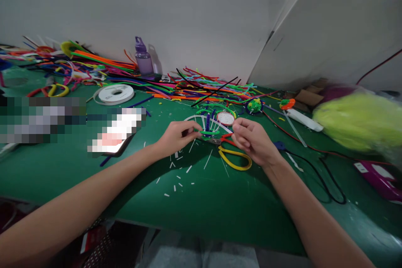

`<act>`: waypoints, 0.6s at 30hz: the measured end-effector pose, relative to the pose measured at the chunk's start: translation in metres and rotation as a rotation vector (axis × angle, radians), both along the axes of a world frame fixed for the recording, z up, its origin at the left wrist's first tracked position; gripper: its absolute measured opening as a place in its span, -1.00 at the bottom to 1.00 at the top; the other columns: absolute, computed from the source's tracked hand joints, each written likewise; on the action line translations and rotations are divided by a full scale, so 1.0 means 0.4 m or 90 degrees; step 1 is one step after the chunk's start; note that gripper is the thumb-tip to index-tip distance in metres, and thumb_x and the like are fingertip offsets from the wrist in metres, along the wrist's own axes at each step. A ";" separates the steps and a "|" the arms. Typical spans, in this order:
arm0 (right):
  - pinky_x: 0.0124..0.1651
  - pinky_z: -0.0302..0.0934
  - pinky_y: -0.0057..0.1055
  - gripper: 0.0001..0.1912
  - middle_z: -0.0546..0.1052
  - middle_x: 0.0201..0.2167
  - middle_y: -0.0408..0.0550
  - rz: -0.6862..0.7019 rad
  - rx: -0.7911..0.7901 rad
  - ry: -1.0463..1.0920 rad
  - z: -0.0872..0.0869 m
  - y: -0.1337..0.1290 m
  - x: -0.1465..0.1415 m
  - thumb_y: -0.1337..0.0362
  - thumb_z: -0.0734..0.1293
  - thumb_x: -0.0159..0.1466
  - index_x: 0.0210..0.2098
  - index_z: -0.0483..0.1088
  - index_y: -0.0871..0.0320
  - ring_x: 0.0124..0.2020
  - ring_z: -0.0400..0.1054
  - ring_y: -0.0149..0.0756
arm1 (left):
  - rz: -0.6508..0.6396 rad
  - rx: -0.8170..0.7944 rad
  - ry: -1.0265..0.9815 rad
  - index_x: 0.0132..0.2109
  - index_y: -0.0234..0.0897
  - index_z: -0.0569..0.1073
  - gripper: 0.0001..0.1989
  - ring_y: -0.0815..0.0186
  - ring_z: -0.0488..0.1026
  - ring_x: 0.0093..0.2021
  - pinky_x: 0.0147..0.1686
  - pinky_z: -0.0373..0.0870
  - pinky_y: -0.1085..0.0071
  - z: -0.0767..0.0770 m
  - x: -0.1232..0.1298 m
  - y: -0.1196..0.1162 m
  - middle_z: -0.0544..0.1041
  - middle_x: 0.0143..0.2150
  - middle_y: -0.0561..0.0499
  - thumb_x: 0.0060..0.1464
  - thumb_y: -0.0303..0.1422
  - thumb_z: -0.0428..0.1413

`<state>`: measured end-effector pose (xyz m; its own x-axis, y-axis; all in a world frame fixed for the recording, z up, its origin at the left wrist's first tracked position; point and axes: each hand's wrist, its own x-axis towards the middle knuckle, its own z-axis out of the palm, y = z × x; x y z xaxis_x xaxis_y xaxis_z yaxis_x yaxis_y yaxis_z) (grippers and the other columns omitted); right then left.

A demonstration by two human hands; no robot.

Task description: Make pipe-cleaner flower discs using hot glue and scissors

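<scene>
My left hand (177, 137) pinches the edge of a small craft piece (210, 132) made of green and blue pipe cleaners, with thin white strands fanning upward and a blue stem (207, 121) standing in it. My right hand (253, 139) is closed to its right, thumb against the fingers; whatever they grip is too small to make out. Beneath and between the hands lie scissors with red and yellow handles (236, 166), their blades pointing left. Just behind is a round white disc with a red rim (225, 118). Scraps of white strip (189, 169) litter the green tabletop (201, 207).
Piles of coloured pipe cleaners (188, 88) line the back wall beside a purple bottle (144, 60). Leftward sit a ribbon spool (116, 94), a phone (117, 132) and more scissors (58, 90). A glue gun (304, 120), black cable (317, 182) and yellow-green bag (358, 119) occupy the right.
</scene>
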<state>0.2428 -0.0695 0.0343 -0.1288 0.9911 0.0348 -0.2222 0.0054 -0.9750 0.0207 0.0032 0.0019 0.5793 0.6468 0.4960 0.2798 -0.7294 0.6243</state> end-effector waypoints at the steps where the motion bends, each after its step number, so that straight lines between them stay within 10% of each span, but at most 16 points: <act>1: -0.72 -0.33 -0.59 -0.84 0.08 -0.81 -0.36 -0.012 -0.001 -0.003 0.000 0.001 0.000 0.27 0.34 0.18 -0.46 0.28 0.17 -0.78 -0.13 -0.61 | 0.011 -0.035 -0.020 -0.30 -0.30 0.45 -0.90 0.52 0.11 -0.59 -0.59 0.07 0.56 0.002 0.001 0.000 0.19 -0.61 0.17 0.06 -0.35 0.10; 18: -0.61 -0.08 -0.51 -0.80 0.16 -0.75 -0.33 -0.059 0.139 -0.340 -0.020 -0.005 -0.028 0.21 0.30 0.18 -0.19 0.34 0.10 -0.70 0.01 -0.51 | -0.041 -0.245 -0.122 -0.35 -0.31 0.42 -0.84 0.52 0.09 -0.59 -0.63 0.00 0.55 0.009 0.001 0.003 0.18 -0.59 0.16 0.02 -0.29 0.14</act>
<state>0.2317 -0.0715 0.0264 -0.0970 0.9763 0.1934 0.3108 0.2143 -0.9260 0.0211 0.0046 0.0053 0.5458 0.7707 0.3288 0.0934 -0.4460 0.8902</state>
